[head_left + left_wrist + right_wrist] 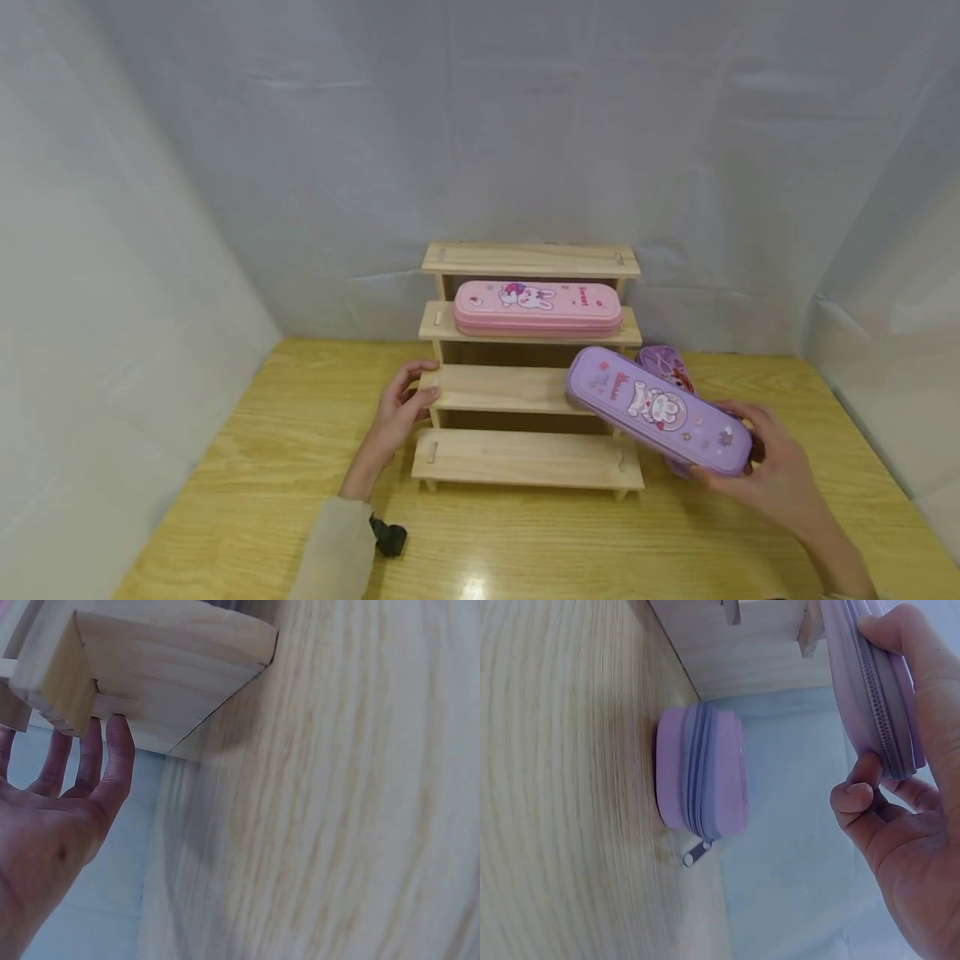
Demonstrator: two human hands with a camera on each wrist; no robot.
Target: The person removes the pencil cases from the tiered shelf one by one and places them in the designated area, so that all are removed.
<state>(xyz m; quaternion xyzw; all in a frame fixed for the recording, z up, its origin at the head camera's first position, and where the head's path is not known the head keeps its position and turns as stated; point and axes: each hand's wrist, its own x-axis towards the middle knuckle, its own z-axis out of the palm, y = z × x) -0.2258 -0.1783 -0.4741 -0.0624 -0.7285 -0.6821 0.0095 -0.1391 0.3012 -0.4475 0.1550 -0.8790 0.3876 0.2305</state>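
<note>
Purple case (657, 410) is hovering above the table, gripped at its end by the right hand (772, 475). A pink case (537, 307) is already lying on the rack (517, 388); another purple case (701, 777) is waiting beside it. The left hand (396, 414), fingers straight, is steadying the rack.

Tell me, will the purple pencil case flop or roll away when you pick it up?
Probably not. The purple pencil case stays straight although the right hand grips only one end, so it looks stiff. Held that way, it is likely light. Its flat, boxy sides should not roll, but the smooth lid might be a little slippery.
</note>
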